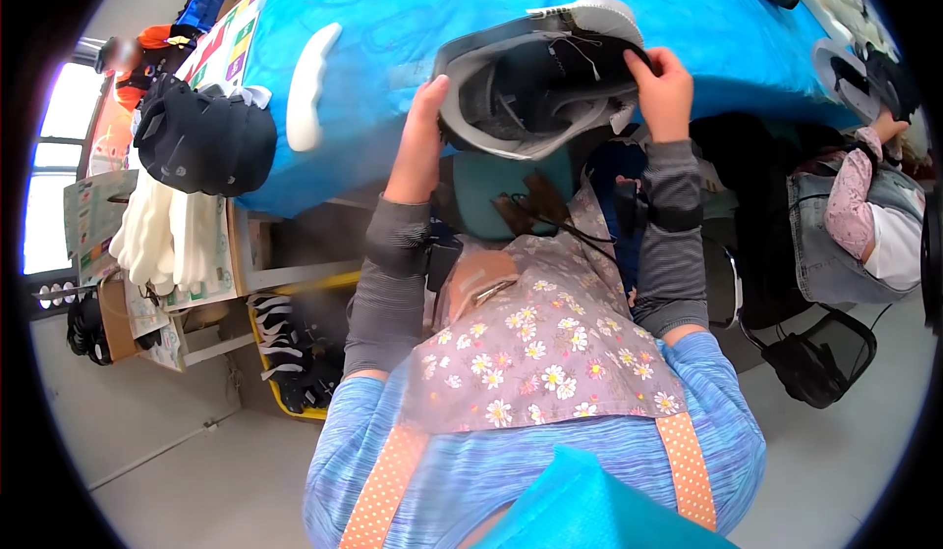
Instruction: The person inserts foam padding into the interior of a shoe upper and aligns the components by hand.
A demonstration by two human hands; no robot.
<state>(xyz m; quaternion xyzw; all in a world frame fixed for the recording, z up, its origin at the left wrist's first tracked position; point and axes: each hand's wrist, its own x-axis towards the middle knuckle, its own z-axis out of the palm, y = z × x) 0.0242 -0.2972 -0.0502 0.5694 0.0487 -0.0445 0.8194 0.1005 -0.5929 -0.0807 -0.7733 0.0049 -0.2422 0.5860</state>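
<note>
A black, grey and white shoe upper (538, 82) is held up at the table's near edge, its hollow side with dark lining facing me. A thin pale thread lies loose across the lining. My left hand (420, 137) grips its left end, thumb raised along the rim. At the right end, my right hand (663, 92) pinches the edge between thumb and fingers. Left of it on the blue table cover (393, 19) lies a white, wavy-edged shoe sole (312, 87), touched by neither hand.
Black shoe uppers (206, 137) are piled at the left, above several white soles (167, 235). Below stands a yellow crate (319, 413) of black-and-white shoe parts. A co-worker's hand (889, 127) is at the right, near a grey shoe piece (843, 78). More white soles (835, 4) lie at the far right.
</note>
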